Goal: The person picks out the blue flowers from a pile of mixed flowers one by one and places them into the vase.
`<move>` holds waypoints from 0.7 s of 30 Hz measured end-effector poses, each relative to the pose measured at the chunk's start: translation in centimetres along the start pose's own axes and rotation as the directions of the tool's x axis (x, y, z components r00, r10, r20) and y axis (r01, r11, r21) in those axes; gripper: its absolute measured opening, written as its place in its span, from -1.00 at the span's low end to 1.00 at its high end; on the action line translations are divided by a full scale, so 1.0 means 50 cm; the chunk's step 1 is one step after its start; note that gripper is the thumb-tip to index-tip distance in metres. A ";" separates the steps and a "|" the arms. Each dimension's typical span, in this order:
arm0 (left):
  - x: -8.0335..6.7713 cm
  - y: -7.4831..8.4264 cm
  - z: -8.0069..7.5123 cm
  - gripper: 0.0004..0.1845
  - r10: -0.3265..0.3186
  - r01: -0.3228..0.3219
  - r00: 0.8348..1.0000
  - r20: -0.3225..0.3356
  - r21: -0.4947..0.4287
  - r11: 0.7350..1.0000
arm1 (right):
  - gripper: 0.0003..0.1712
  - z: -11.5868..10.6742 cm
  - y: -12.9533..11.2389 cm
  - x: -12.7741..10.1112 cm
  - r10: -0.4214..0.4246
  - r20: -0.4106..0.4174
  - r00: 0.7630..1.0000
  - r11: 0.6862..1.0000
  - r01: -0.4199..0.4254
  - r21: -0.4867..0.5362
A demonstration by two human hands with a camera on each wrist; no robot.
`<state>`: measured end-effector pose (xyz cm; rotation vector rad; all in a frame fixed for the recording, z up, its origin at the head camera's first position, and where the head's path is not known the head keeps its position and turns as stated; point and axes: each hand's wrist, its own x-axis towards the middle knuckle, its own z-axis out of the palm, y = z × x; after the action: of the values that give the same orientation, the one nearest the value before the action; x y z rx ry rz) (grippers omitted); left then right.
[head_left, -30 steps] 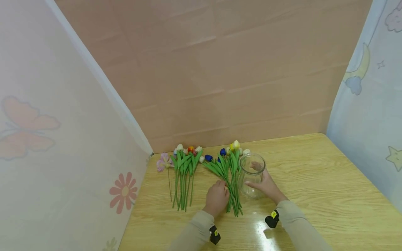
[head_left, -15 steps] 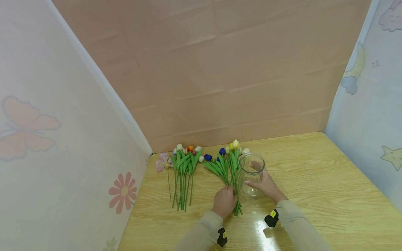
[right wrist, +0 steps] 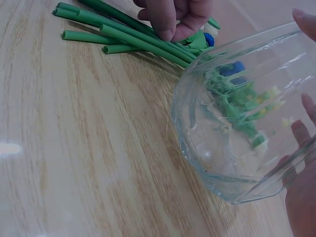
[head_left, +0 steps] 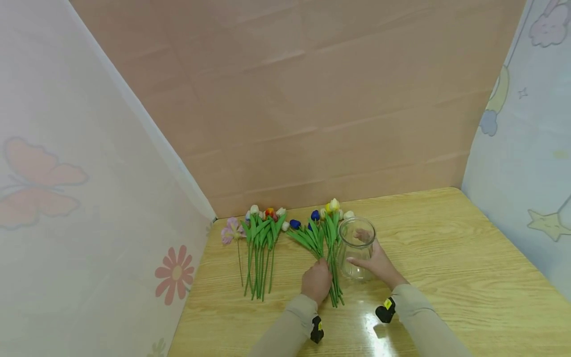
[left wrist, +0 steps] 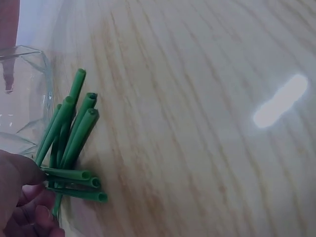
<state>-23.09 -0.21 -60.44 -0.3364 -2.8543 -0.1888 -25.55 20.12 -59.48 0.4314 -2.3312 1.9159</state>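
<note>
Two hands at work on a wooden bench — one on flower stems, one on a glass jar.

The left hand (head_left: pixel 316 281) lay low in the middle of the head view, its grip curled round the green stems of a flower bunch (head_left: pixel 324 238) whose blue, yellow and white heads pointed toward the back wall. Just right of it, the right hand (head_left: pixel 379 265) cupped the clear glass jar (head_left: pixel 356 248), thumb on the near side and fingers wrapped behind — the jar stood upright on the bench (head_left: pixel 446 267), touching the stems. A second flower bunch (head_left: pixel 260 248) lay apart at centre left, beside a single pink flower (head_left: pixel 233 230).
</note>
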 end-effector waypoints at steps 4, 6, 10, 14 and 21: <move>0.005 0.001 0.012 -0.82 0.030 -0.026 0.999 -0.030 0.122 0.992 | 0.02 0.001 -0.002 -0.001 0.005 0.000 1.000 1.000 -0.005 0.001; 0.007 0.003 0.012 -0.80 0.043 -0.037 0.999 -0.029 0.176 0.984 | 0.02 0.001 -0.003 -0.001 0.008 0.000 1.000 1.000 -0.008 0.001; 0.012 0.010 0.001 -0.73 0.022 -0.026 0.999 0.026 0.187 0.982 | 0.02 0.000 -0.006 -0.001 0.004 0.000 1.000 1.000 -0.004 -0.003; 0.018 0.012 -0.012 -0.69 -0.058 0.056 0.991 0.122 0.013 0.998 | 0.02 -0.001 -0.008 -0.002 0.008 -0.003 1.000 1.000 -0.008 -0.004; 0.025 0.004 -0.021 -0.46 -0.146 0.218 0.961 0.236 -0.316 0.923 | 0.02 0.000 -0.009 -0.003 0.009 0.000 1.000 1.000 -0.009 0.006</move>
<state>-23.95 0.06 -59.10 -0.1580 -3.0543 -0.7305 -25.27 20.09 -59.11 0.4223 -2.3324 1.9268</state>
